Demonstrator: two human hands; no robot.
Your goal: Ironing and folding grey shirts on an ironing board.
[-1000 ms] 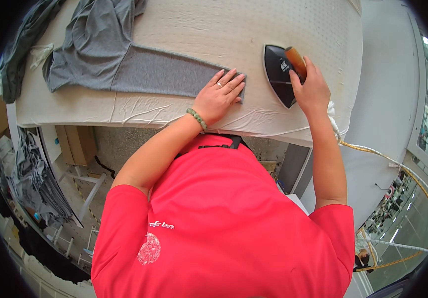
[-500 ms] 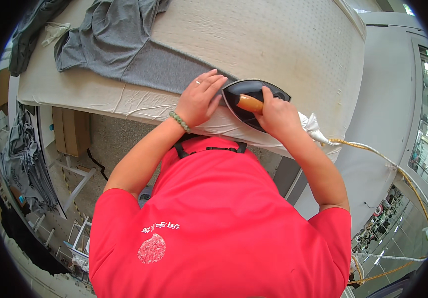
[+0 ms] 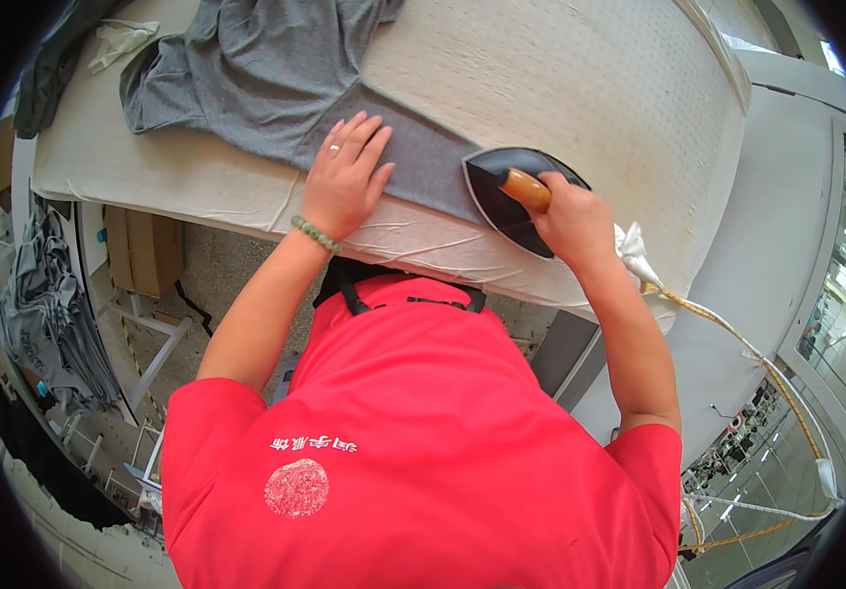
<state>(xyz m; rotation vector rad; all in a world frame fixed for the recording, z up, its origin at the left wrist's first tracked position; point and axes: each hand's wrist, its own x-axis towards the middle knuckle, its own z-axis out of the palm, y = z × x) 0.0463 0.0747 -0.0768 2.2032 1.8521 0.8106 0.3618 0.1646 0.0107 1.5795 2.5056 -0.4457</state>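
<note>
A grey garment (image 3: 256,79) lies on the padded ironing table (image 3: 580,69), bunched at the far left, with one flat sleeve stretching right along the near edge. On that sleeve rests my left hand (image 3: 346,179), its fingers extended and pressed flat on the cloth. My right hand (image 3: 578,221) is wrapped round the orange-brown handle of a dark iron (image 3: 503,201). The iron sits at the sleeve's right end and covers part of it. Its soleplate is hidden from above.
A yellow-and-white cord and hose (image 3: 708,312) runs from the iron down the right side. Under the table stands a cardboard box (image 3: 153,250). Grey garments (image 3: 54,314) hang on a rack at left. Dark cloth (image 3: 64,59) and a white scrap (image 3: 120,41) lie at the far left.
My left hand has slid left along the sleeve, away from the iron. In the picture, the iron and my right hand sit slightly further right, and more of the flat sleeve shows between the hands.
</note>
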